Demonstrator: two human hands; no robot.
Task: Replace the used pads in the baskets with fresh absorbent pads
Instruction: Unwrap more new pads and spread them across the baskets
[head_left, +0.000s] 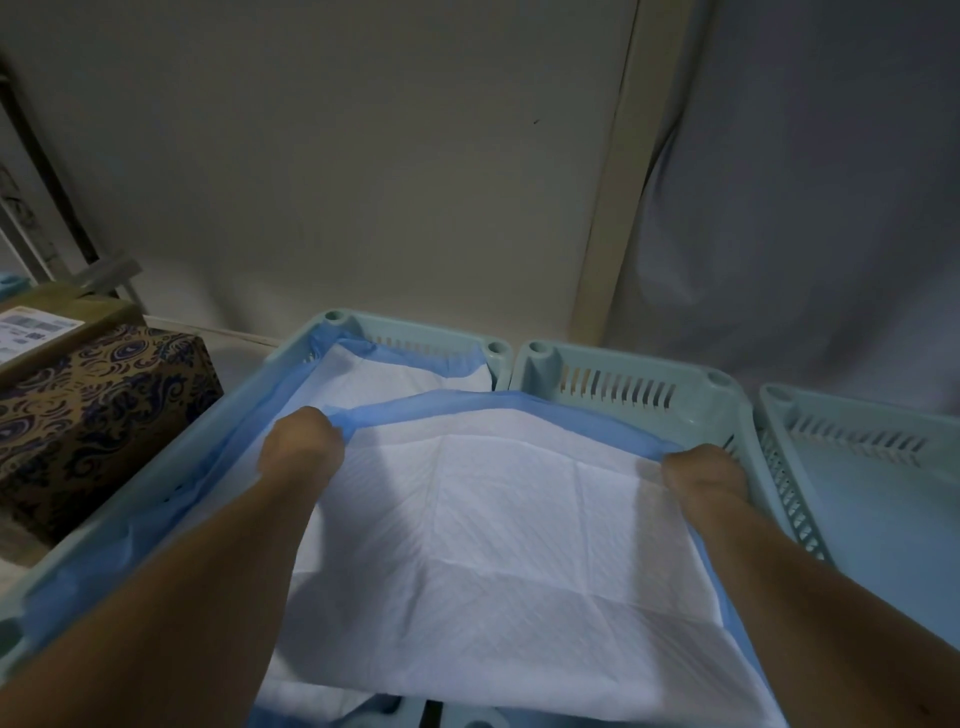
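Hands stretch a white absorbent pad (498, 545) with a blue border across a pale green basket (291, 374). The left hand (301, 449) grips the pad's far left corner, fingers curled around the blue edge; the right hand (704, 475) pinches the far right corner beside the basket's slotted wall. Another pad (384, 376) lines the basket underneath. A second basket (623, 387) and a third basket (857, 467) stand to the right, a patterned box (98, 415) to the left.
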